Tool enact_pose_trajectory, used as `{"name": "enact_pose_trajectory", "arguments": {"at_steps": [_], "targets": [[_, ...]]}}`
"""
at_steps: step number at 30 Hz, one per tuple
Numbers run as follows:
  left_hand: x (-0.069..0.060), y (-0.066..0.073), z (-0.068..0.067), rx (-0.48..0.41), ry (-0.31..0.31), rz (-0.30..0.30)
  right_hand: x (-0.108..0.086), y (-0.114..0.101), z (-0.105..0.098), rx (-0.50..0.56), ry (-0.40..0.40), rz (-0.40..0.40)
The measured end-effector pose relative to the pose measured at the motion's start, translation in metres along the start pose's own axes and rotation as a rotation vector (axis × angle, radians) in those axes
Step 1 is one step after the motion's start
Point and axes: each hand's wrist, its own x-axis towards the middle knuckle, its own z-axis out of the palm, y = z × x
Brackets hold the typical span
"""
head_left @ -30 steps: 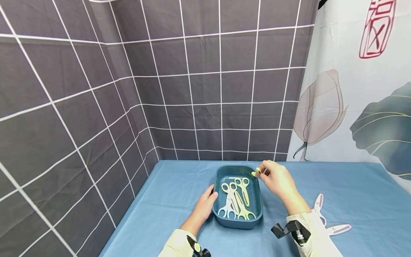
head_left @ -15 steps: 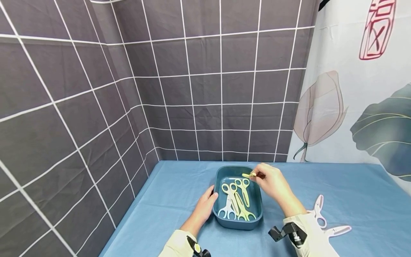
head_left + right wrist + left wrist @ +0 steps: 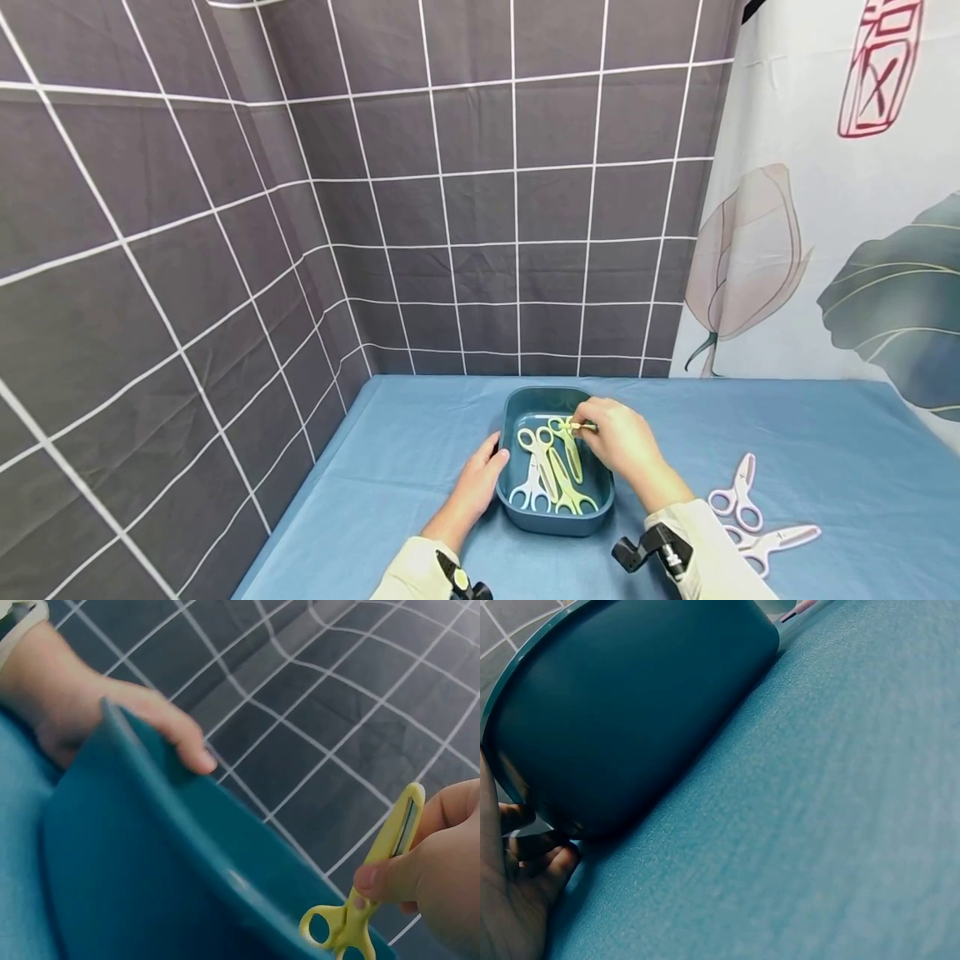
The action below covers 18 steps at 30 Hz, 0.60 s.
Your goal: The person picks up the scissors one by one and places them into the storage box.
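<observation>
My left hand [image 3: 474, 477] grips the left side of a blue-green plastic bin [image 3: 555, 523], thumb over the rim. In the left wrist view its curled fingers [image 3: 555, 862] touch the bin's outer wall. My right hand [image 3: 621, 440] is above the bin's right side, pinching yellow scissors [image 3: 386, 844] between thumb and fingers, with the finger loops pointing down in the right wrist view. On the bin floor lie several scissors: a yellow pair [image 3: 573, 457], a yellow-green pair [image 3: 572, 498], and at the left overlapping pairs, one with light blue loops [image 3: 531, 493].
Two pairs of pink-and-white scissors, one upper [image 3: 738, 493] and one lower [image 3: 776, 540], lie on the blue cloth [image 3: 862, 467] right of the bin, near my right forearm. A dark gridded curtain [image 3: 480, 208] hangs behind and to the left, a white printed one [image 3: 780, 108] at the right.
My right hand has moved left and down over the bin with the yellow scissors. More of the pink scissors shows beside my sleeve. The left hand and the bin stay in place.
</observation>
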Motion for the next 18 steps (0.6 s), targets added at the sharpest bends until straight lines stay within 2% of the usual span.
{"name": "enact_pose_trajectory", "arguments": {"at_steps": [11,14,18], "targets": [[0.0,-0.001,0.001,-0.004,-0.004,-0.002,-0.007,0.003,0.016,-0.053,0.104,-0.14],[0.001,-0.002,0.0,-0.001,-0.002,-0.001,-0.006,0.003,0.017,-0.061,0.092,-0.151],[0.001,-0.002,0.0,-0.013,-0.003,-0.003,-0.006,0.003,0.017,-0.074,0.018,-0.119]]}}
